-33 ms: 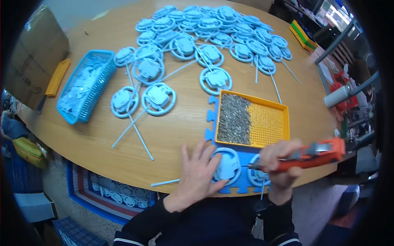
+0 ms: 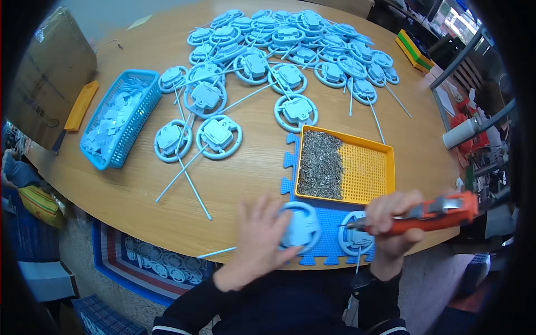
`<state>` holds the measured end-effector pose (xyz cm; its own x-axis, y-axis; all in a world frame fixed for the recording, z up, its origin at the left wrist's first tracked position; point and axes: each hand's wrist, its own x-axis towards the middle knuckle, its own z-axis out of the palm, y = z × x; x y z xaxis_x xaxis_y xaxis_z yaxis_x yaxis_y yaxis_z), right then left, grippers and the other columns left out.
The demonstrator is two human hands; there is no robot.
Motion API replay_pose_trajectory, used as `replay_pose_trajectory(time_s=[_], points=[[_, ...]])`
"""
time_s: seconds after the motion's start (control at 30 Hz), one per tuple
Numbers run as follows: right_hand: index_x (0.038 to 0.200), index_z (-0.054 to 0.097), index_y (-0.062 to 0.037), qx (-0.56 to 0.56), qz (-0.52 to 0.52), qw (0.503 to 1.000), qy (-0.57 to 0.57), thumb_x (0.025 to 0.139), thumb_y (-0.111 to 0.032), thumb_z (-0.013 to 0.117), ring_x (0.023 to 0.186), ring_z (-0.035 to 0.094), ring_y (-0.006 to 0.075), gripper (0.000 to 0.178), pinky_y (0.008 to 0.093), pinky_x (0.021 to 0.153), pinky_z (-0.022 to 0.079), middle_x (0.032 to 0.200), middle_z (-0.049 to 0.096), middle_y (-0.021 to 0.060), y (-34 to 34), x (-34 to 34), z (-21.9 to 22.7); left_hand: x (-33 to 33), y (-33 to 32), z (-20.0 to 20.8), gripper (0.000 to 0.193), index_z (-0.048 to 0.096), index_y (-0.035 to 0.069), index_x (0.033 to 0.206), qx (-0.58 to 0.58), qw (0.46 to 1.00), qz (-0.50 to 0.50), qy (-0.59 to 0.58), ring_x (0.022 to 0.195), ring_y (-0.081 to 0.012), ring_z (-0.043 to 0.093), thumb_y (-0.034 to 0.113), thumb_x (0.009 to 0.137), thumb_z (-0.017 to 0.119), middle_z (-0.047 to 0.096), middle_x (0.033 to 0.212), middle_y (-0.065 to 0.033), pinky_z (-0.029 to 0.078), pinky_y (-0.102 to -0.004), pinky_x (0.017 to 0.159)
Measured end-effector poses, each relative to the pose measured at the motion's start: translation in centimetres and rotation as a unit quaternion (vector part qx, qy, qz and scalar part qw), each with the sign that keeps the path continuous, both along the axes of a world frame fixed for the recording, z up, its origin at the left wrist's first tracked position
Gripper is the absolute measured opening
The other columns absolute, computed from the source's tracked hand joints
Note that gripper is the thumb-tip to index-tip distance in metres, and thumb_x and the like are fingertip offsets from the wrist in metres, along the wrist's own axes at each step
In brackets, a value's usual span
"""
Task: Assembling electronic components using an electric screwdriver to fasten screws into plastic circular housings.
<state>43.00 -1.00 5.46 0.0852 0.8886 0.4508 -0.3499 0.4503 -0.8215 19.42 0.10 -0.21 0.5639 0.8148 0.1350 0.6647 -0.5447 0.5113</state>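
Observation:
My left hand, smeared a little by motion, lies spread over the left side of a light-blue ring-shaped plastic piece, its thumb at the lower rim. A thin rod of that colour sticks out to the left beneath the hand. In my right hand is a red-orange power screwdriver, its tip pointing left. Below the tip, a second ring-shaped piece lies on the blue foam mat, its rod toward me. My right hand partly covers it.
Behind the mat edge stands a yellow tray with a heap of small screws. Many similar ring pieces with rods pile up at the back. A blue basket of flat translucent pieces stands left, near a cardboard box.
My left hand has shifted left and the ring piece under it has slid left too. The screwdriver has moved right with my right hand, its tip now above the second piece.

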Motion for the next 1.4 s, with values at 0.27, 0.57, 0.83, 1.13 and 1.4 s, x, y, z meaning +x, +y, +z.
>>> replay_pose_trajectory(time_s=[0.27,0.57,0.83,1.13,1.4], points=[[0.097,0.048,-0.0089,-0.002,-0.190,0.980,-0.057,0.081,-0.053,0.066,0.056,0.047,0.0121,0.051,0.0263,0.053,0.037,0.066,0.049,0.0008,2.3,4.8,-0.9,-10.7,9.7,0.9,0.086,0.046,0.005,0.131,0.167,0.957,0.164,0.169,0.128,-0.0363,0.037,0.043,0.061,0.078,0.047,0.130,-0.0184,0.020,-0.0570,0.106],[0.095,0.049,-0.0064,-0.008,-0.192,0.980,-0.057,0.080,-0.050,0.069,0.057,0.050,0.0141,0.051,0.0271,0.052,0.043,0.067,0.051,0.0037,3.3,5.9,-2.3,-8.4,16.3,0.1,0.056,0.060,0.002,0.106,0.134,0.942,0.238,0.194,0.125,-0.0320,0.041,0.039,0.067,0.075,0.051,0.123,-0.0123,0.020,-0.0595,0.105],[0.092,0.048,-0.0072,-0.023,-0.194,0.980,-0.045,0.079,-0.050,0.070,0.054,0.049,0.0139,0.049,0.0261,0.050,0.043,0.065,0.050,0.0034,3.6,6.2,-2.9,-4.5,8.5,5.6,0.060,0.055,0.001,0.108,0.285,0.954,0.036,0.082,0.114,-0.0334,0.050,0.034,0.062,0.076,0.052,0.116,-0.0155,0.027,-0.0564,0.104],[0.092,0.049,-0.0071,-0.007,-0.207,0.977,-0.054,0.080,-0.051,0.069,0.055,0.049,0.0139,0.049,0.0257,0.051,0.042,0.066,0.050,0.0026,3.2,5.4,-1.9,2.0,0.2,2.1,0.062,0.055,-0.003,0.108,0.049,0.996,-0.063,0.041,0.100,-0.0311,0.050,0.039,0.067,0.075,0.052,0.110,-0.0154,0.034,-0.0507,0.093],[0.095,0.047,-0.0075,0.036,-0.142,0.986,-0.075,0.082,-0.061,0.058,0.050,0.047,0.0106,0.056,0.0247,0.049,0.041,0.066,0.048,0.0006,0.3,0.1,2.5,2.9,-0.2,1.0,0.064,0.054,0.000,0.107,0.045,0.999,-0.025,-0.007,0.103,-0.0326,0.047,0.038,0.061,0.079,0.050,0.113,-0.0151,0.030,-0.0496,0.095]])
